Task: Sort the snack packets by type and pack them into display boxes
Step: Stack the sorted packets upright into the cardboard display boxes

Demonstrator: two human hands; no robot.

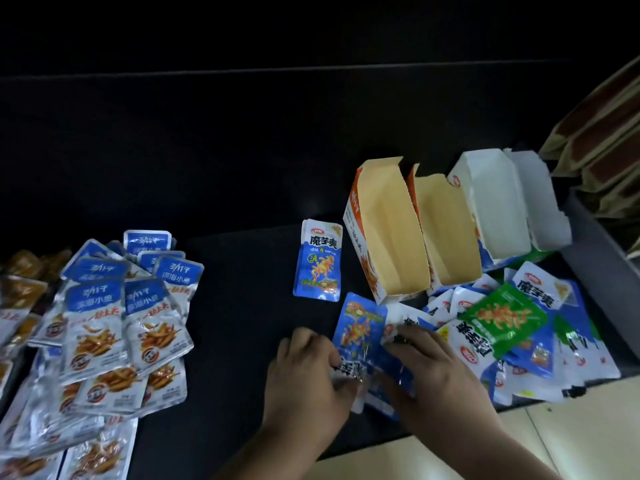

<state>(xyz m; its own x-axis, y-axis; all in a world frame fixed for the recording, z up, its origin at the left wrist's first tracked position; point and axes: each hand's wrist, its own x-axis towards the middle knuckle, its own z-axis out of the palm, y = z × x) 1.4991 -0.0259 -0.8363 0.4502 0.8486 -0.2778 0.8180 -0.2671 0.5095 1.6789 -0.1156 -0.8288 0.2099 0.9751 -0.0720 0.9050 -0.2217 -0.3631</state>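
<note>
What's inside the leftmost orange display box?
Only bare yellow card shows inside the orange display box; no packets visible. Its left inner wall is hidden behind its own side.

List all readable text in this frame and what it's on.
"魔芋爽": lone blue packet; also a right-pile packet.
"劲仔": silver fish packets; side of the orange box.
"深海小鱼": same silver fish packets.
Blurred: upside-down blue packet pinched by left hand.
All smaller print: unreadable.

Pretty dim overall, far half of the desk (pixel 242 150) swallowed in black. Glare off the foil packets (pixel 104 327) at left. Motion smear on the green packet (pixel 498 320). Wide-angle bending at the edges.
</note>
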